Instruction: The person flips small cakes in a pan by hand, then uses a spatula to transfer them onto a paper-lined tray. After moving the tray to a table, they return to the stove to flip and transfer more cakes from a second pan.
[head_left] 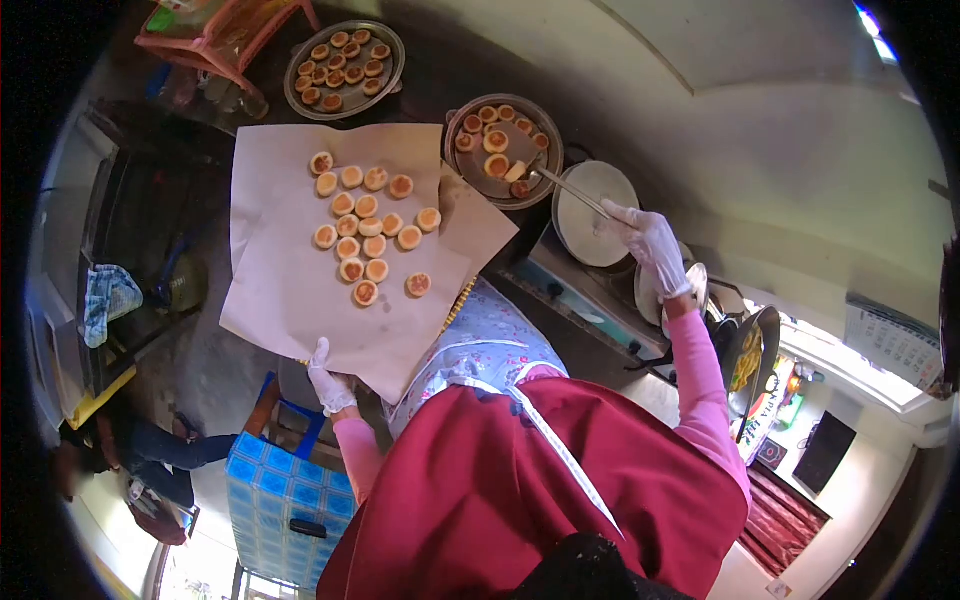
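My right hand (648,248), in a clear glove, grips long metal tongs (577,191). Their tips reach into a round metal pan (463,176) and meet a small bun (516,171), which is tilted on its side. Other browned round buns (495,142) lie in that pan. My left hand (328,380), also gloved, holds the near edge of a tray lined with brown paper (275,240), its thumb on top. Several flat round buns (367,206) are spread over the paper. A yellow woven rim (460,303) shows under the paper's right side.
A second round tray of buns (345,105) stands at the back left, beside an orange rack (215,55). To the right are a stove (575,300) and a round pale lid (597,235). A blue checked table (270,490) and a person (160,460) are at lower left.
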